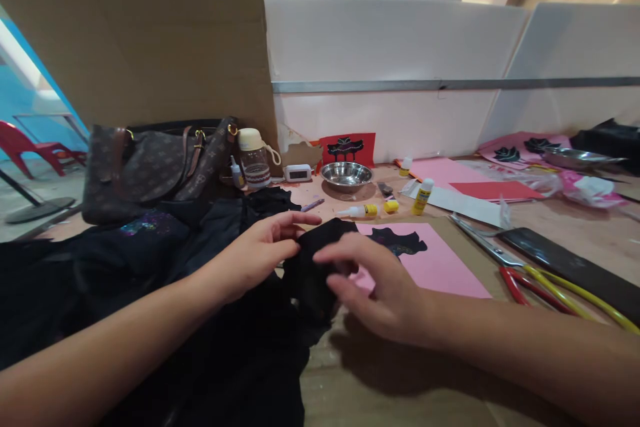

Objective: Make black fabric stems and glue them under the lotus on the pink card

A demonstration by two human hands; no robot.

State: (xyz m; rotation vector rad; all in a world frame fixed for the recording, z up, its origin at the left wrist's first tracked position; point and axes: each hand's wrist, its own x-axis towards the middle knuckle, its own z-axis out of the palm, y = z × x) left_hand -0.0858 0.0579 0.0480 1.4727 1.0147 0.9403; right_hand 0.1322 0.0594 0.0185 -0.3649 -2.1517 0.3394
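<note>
My left hand (pixel 263 247) pinches a piece of black cloth (pixel 317 267) by its left edge, lifting it off the work surface. My right hand (pixel 375 280) is beside the cloth's right side, thumb and forefinger apart; whether the fingertips touch it I cannot tell. Behind this hand lies a pink sheet (pixel 440 267) with a black cut-out shape (pixel 400 240) on it. More black fabric (pixel 200 360) spreads below and left of my left hand. Scissors with red and yellow handles (pixel 510 260) lie to the right.
A glue bottle (pixel 363 211), a yellow cap (pixel 391 206) and an upright glue bottle (pixel 423 197) stand or lie beyond the pink sheet. Behind them are a metal bowl (pixel 347 175) and a jar (pixel 254 160). A handbag (pixel 155 167) sits left; a dark phone-like slab (pixel 565 263) lies right.
</note>
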